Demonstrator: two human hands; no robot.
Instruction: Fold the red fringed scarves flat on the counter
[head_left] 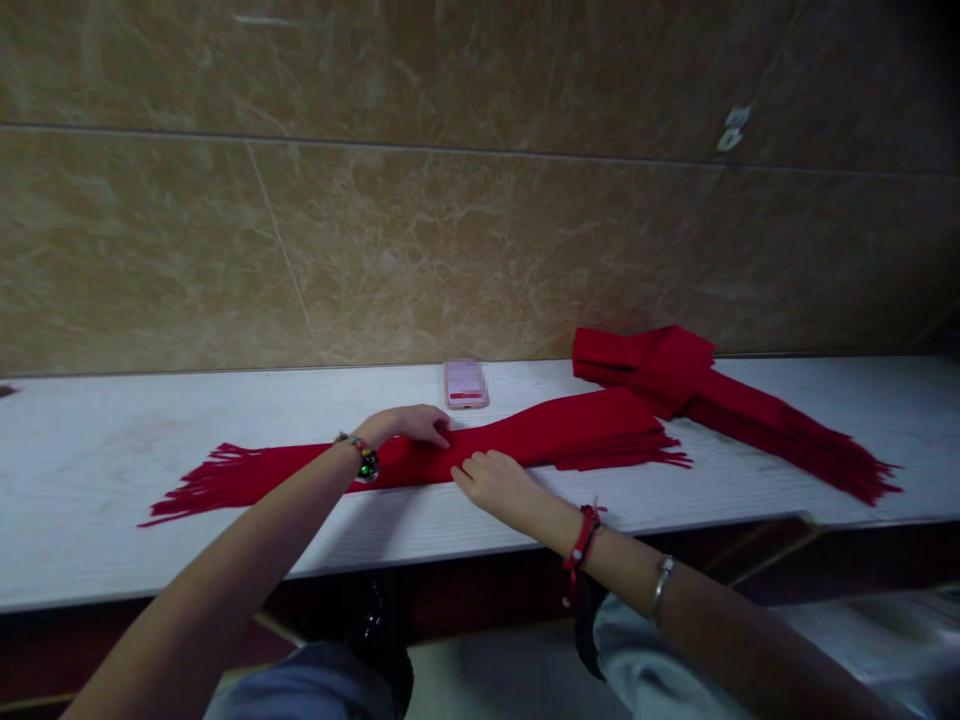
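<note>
A long red fringed scarf [540, 432] lies stretched along the white table [112, 450]. My left hand [409, 424] rests on its middle, fingers curled down onto the cloth. My right hand [495, 480] lies just beside it at the scarf's near edge, fingers pressed on the fabric. A beaded bracelet is on my left wrist; a red cord and a metal bangle are on my right wrist. Whether either hand pinches the cloth or only presses it is unclear.
A second red fringed scarf [675, 372], folded and knotted, lies at the back right. A phone [465, 383] sits by the marble wall [375, 220] behind my hands. The table's front edge runs close to my knees.
</note>
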